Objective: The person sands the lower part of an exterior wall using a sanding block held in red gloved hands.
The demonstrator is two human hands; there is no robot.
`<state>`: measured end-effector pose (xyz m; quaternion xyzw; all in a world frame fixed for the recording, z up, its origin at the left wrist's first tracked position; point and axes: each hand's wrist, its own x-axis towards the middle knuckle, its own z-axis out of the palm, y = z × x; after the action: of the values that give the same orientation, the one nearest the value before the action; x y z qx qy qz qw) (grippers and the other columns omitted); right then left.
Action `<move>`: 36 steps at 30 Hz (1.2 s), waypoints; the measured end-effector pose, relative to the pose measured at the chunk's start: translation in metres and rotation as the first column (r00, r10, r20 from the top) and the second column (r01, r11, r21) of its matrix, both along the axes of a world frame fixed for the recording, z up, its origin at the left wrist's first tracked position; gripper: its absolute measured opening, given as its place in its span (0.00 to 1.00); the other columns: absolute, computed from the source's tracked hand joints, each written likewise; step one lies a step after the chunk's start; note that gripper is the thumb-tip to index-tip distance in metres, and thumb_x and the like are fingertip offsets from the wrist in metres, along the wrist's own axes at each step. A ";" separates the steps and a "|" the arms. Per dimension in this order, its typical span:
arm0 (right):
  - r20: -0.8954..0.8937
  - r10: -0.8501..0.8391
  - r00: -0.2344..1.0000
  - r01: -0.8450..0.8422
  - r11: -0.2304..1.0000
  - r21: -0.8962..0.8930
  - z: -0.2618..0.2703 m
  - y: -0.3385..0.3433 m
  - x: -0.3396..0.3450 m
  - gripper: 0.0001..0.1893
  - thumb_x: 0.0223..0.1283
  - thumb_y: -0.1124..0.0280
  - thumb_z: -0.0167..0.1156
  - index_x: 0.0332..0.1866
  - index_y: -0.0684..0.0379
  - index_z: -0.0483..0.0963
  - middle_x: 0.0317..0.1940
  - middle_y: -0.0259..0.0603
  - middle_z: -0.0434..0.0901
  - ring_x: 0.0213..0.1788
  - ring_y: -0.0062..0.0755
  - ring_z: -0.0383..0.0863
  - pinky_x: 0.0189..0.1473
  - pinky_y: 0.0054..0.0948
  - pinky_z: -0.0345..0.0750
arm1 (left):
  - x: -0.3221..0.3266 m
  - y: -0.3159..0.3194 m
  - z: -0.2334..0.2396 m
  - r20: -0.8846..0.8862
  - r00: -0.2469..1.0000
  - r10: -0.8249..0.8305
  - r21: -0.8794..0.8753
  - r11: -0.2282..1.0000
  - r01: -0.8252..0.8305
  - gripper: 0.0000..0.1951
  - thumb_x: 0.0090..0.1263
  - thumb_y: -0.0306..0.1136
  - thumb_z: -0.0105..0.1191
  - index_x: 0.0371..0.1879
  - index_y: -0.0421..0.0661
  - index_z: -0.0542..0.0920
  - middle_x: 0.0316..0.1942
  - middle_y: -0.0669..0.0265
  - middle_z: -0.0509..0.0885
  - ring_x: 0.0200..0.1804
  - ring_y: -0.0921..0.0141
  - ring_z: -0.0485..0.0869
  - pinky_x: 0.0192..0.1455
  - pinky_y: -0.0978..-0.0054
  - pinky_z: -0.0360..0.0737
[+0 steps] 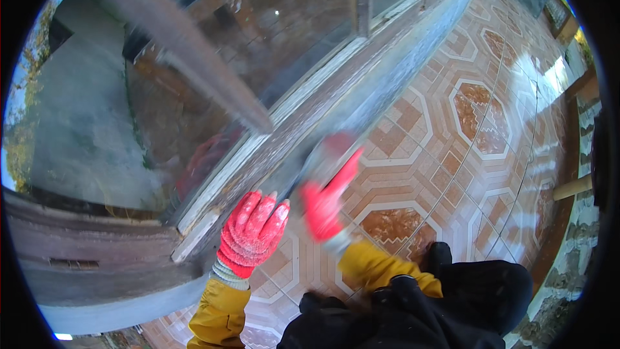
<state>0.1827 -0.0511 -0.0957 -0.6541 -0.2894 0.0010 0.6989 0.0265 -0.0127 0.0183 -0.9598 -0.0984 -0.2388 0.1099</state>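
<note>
My left hand [253, 232], in a red rubber-coated glove dusted with white, rests palm down by the lower wooden rail [290, 138] of a window frame. It holds nothing, and its bare fingertips poke out of the glove. To its right, my right hand [323, 206] wears a matching glove and is blurred by motion. A flat greyish tool [323, 164], perhaps a wide scraper or trowel, is in that hand; blur hides its exact kind. The tool lies against the smooth grey plaster strip [351, 111] under the rail.
Window glass [300, 24] with reflections stands behind the rail, crossed by a wooden bar [208, 63]. Patterned floor tiles [397, 179] run along the wall. A thin cable [525, 169] crosses them, and a low ledge with peeling paint [576, 232] lies at the right.
</note>
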 end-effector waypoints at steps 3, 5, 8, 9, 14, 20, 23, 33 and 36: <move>-0.186 0.030 0.982 -0.035 0.999 -0.026 -0.006 0.004 0.009 0.53 0.57 0.66 0.64 0.82 0.54 0.36 0.78 0.50 0.45 0.77 0.51 0.51 0.76 0.45 0.55 | 0.033 0.012 0.011 -0.172 0.985 -0.010 0.111 0.993 0.029 0.21 0.59 0.37 0.67 0.52 0.49 0.81 0.56 0.58 0.78 0.63 0.53 0.73 0.64 0.54 0.76; -0.320 -0.012 0.947 0.018 1.000 0.015 0.041 0.013 0.079 0.51 0.58 0.67 0.64 0.82 0.53 0.39 0.77 0.51 0.48 0.72 0.51 0.59 0.73 0.41 0.60 | 0.037 0.020 0.006 -0.264 0.964 0.030 0.123 0.992 0.002 0.22 0.61 0.42 0.65 0.53 0.50 0.81 0.59 0.59 0.77 0.65 0.53 0.71 0.68 0.51 0.72; -0.478 0.038 0.877 0.107 0.956 0.272 0.072 0.038 0.243 0.44 0.67 0.61 0.56 0.82 0.58 0.40 0.76 0.54 0.56 0.72 0.45 0.62 0.72 0.39 0.62 | 0.045 0.019 0.000 -0.337 0.941 0.025 0.175 0.984 0.036 0.22 0.61 0.41 0.66 0.54 0.52 0.80 0.59 0.59 0.76 0.64 0.52 0.72 0.67 0.48 0.72; -0.487 0.021 0.873 0.110 0.965 0.238 0.069 0.039 0.296 0.44 0.68 0.57 0.56 0.81 0.60 0.40 0.76 0.55 0.56 0.74 0.45 0.60 0.72 0.36 0.62 | 0.047 0.022 -0.002 -0.342 0.940 -0.014 0.160 0.985 0.072 0.22 0.60 0.40 0.67 0.54 0.52 0.79 0.58 0.59 0.76 0.63 0.52 0.72 0.66 0.47 0.72; -0.487 0.020 0.873 0.120 0.960 0.254 0.053 0.041 0.231 0.49 0.57 0.71 0.61 0.81 0.61 0.40 0.77 0.60 0.49 0.77 0.56 0.53 0.76 0.43 0.54 | 0.046 0.028 -0.012 -0.359 0.929 -0.094 0.130 0.980 0.149 0.25 0.58 0.37 0.69 0.54 0.55 0.75 0.56 0.59 0.76 0.61 0.52 0.74 0.64 0.44 0.74; -0.402 0.014 0.915 -0.044 0.997 -0.065 0.014 0.017 0.141 0.55 0.50 0.62 0.66 0.81 0.60 0.40 0.78 0.60 0.49 0.78 0.61 0.49 0.79 0.50 0.42 | 0.182 0.032 0.013 -0.364 0.920 -0.143 0.101 0.976 0.191 0.25 0.58 0.42 0.69 0.55 0.54 0.78 0.59 0.59 0.75 0.64 0.51 0.73 0.66 0.45 0.72; -0.640 0.004 0.768 0.077 0.992 0.099 0.038 0.049 0.296 0.52 0.56 0.65 0.63 0.82 0.57 0.39 0.74 0.67 0.53 0.71 0.61 0.62 0.74 0.45 0.59 | 0.210 0.042 0.011 -0.419 0.900 -0.118 0.031 0.989 0.145 0.25 0.58 0.42 0.69 0.54 0.52 0.79 0.61 0.57 0.74 0.65 0.49 0.71 0.67 0.45 0.71; -0.291 -0.305 0.907 0.309 0.950 -0.031 -0.001 0.055 0.290 0.44 0.58 0.66 0.59 0.80 0.59 0.48 0.69 0.53 0.64 0.71 0.51 0.64 0.72 0.43 0.61 | 0.219 0.045 -0.002 -0.457 0.884 -0.097 0.027 0.992 0.123 0.25 0.55 0.42 0.70 0.50 0.46 0.79 0.60 0.51 0.73 0.64 0.47 0.71 0.67 0.44 0.70; -0.347 -0.230 0.909 0.214 0.973 -0.083 0.016 0.031 0.252 0.44 0.58 0.66 0.58 0.80 0.62 0.48 0.70 0.50 0.64 0.71 0.48 0.63 0.73 0.43 0.59 | 0.219 0.048 -0.005 -0.464 0.878 -0.114 0.019 0.990 0.139 0.25 0.55 0.42 0.70 0.50 0.45 0.78 0.59 0.51 0.73 0.64 0.46 0.71 0.67 0.44 0.71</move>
<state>0.4346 -0.0202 -0.0794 -0.6867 -0.0824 0.0456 0.7208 0.2457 0.0348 0.0136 -0.9902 -0.0004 -0.0126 0.1393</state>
